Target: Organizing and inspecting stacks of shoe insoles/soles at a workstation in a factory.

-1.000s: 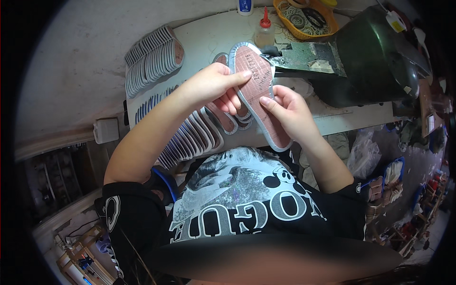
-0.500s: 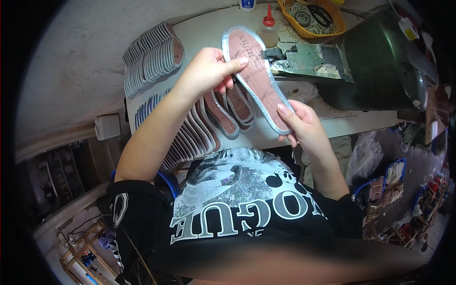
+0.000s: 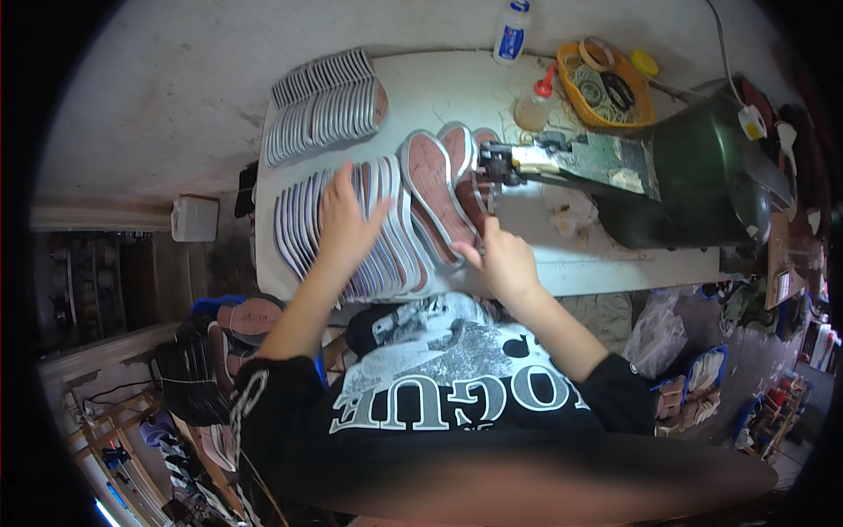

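Several pinkish-brown insoles with silver rims lie in a small overlapping group in the middle of the table, the front insole [image 3: 432, 176] on top. At the near ends of this group, my right hand [image 3: 511, 263] is closed with thumb and forefinger at an insole's narrow end. My left hand [image 3: 345, 221] hovers over or touches a long leaning row of insoles [image 3: 299, 220], its fingers stretched out and nothing visibly held. Whether it touches the row I cannot tell.
A green machine [image 3: 606, 167] reaches in from the right beside the insoles. Behind it stand a red-tipped bottle [image 3: 534, 110], a white-and-blue bottle [image 3: 511, 39] and a yellow basket [image 3: 645, 112] with cord. Another row of insoles [image 3: 320, 123] sits at the back left of the white table [image 3: 430, 79].
The insole that both hands held up in front of the machine is now down with the group. My left hand has let go and moved left to the row; the right hand has lowered leftward.
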Action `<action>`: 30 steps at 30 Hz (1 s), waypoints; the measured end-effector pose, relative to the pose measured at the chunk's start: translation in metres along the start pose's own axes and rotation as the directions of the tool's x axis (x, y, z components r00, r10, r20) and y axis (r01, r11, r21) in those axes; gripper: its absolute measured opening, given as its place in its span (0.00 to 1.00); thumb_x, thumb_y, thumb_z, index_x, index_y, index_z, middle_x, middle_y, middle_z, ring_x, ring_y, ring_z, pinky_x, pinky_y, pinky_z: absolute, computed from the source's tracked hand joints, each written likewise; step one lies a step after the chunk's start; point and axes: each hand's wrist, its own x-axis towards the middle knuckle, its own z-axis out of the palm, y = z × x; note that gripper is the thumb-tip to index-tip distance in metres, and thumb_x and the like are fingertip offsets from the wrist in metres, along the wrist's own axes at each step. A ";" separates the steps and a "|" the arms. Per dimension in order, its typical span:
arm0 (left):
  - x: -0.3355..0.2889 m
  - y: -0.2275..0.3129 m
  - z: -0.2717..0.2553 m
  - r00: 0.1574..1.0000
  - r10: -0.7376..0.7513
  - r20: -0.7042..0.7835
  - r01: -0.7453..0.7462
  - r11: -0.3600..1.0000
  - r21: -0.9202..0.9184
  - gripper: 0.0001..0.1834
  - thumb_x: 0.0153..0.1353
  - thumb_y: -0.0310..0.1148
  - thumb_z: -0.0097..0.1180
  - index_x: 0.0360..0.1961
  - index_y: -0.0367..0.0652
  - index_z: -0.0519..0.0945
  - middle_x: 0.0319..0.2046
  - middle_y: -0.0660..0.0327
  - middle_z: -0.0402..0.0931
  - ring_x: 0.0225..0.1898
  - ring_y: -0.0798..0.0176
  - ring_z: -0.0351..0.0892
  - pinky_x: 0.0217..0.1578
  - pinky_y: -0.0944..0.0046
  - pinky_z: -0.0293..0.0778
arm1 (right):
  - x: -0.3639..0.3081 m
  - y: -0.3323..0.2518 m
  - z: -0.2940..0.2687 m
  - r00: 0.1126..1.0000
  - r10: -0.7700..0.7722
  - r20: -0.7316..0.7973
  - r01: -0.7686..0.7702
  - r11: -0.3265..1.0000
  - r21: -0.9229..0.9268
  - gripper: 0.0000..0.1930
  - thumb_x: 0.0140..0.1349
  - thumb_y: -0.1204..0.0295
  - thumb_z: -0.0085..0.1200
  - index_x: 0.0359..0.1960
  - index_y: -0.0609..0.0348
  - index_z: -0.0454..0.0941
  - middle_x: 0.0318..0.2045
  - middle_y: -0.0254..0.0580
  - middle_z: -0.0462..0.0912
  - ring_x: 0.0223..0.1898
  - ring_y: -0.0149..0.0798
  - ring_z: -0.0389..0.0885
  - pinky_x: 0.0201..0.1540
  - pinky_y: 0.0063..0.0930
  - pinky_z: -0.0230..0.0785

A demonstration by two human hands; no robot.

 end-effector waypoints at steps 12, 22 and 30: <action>-0.044 -0.011 0.027 0.988 0.155 0.000 -0.143 0.916 0.375 0.43 0.48 0.44 0.60 0.64 0.38 0.58 0.65 0.48 0.53 0.69 0.46 0.44 0.64 0.38 0.30 | 0.030 -0.016 0.075 0.888 0.066 0.454 -0.222 0.928 0.298 0.11 0.60 0.70 0.50 0.27 0.68 0.75 0.15 0.47 0.79 0.15 0.40 0.78 0.20 0.32 0.70; -0.046 -0.016 0.031 0.991 0.130 -0.039 -0.111 0.943 0.314 0.39 0.49 0.42 0.56 0.63 0.40 0.61 0.65 0.51 0.54 0.69 0.47 0.43 0.65 0.40 0.28 | 0.020 -0.039 0.018 0.917 -0.044 0.396 -0.064 0.965 0.254 0.13 0.62 0.70 0.51 0.23 0.68 0.76 0.13 0.45 0.76 0.12 0.35 0.77 0.17 0.29 0.68; -0.050 -0.043 0.031 0.895 0.369 -0.252 -0.366 0.929 0.060 0.28 0.69 0.46 0.34 0.62 0.37 0.60 0.61 0.51 0.60 0.66 0.51 0.54 0.65 0.47 0.40 | -0.040 -0.039 -0.044 0.876 -0.341 0.341 0.288 0.937 0.197 0.08 0.58 0.70 0.54 0.27 0.63 0.80 0.18 0.50 0.77 0.22 0.50 0.78 0.27 0.36 0.70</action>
